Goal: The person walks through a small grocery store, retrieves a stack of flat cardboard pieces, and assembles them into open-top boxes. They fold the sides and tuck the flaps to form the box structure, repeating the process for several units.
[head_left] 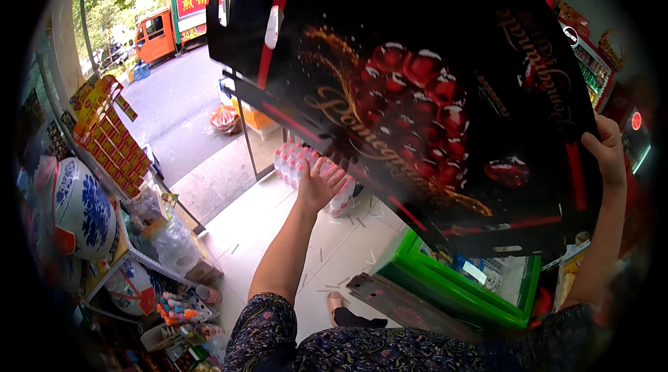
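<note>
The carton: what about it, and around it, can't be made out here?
All in the head view:
Carton: top cut off by the picture's upper edge; back turned away.
Right hand: fingertips out of sight, seemingly behind the carton.
Truck: rear end hidden by the carton.
Freezer: far part covered by the carton.
</note>
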A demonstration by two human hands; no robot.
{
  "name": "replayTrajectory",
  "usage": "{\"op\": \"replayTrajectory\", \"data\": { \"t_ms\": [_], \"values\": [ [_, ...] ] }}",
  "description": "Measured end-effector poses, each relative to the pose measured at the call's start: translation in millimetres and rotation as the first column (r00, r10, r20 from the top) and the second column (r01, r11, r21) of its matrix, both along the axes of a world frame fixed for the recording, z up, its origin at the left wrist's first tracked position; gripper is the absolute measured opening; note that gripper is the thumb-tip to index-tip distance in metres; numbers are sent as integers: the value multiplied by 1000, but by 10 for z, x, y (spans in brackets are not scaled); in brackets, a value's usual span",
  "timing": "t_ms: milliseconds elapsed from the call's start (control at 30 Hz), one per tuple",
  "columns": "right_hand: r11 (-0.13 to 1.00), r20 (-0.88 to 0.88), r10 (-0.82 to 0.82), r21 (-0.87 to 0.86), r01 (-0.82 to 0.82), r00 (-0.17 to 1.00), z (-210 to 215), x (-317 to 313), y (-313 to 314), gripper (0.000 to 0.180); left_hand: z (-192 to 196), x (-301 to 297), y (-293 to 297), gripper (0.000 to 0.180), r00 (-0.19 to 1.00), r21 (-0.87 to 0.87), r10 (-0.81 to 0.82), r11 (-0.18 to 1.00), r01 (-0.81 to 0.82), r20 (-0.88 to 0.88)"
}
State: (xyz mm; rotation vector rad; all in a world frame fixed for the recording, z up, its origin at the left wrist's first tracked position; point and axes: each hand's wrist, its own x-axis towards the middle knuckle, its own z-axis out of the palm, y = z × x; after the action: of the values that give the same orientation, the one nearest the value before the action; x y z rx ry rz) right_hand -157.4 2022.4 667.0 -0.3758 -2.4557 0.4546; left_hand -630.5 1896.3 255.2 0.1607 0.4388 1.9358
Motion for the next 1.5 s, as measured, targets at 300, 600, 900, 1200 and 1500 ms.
{"op": "replayTrajectory", "data": {
  "t_ms": [300,600,900,1200,1500],
  "values": [
    [794,-118,-469,376,477,875,-101,223,1360,23,684,-482,2291,89,975,197,-216,959,203,47],
    [388,-166,-886,243,889,432,-701,522,2635,25,1416,-886,4271,57,870,160,-465,858,489,-164],
    [477,-446,-860,-876,79,249,-1194,814,2461,58,1700,-300,5542,78,524,344,-739,404,847,-424],
    [205,-123,-955,-930,304,270,-2699,346,1551,45,772,-520,6005,46,-190,-517,-902,42,855,-388],
    [-440,440,-886,-897,-28,-147,-4712,-61,27,28,-1033,583,6017,43,-525,-764,-801,-139,630,-287]
  ]
}}
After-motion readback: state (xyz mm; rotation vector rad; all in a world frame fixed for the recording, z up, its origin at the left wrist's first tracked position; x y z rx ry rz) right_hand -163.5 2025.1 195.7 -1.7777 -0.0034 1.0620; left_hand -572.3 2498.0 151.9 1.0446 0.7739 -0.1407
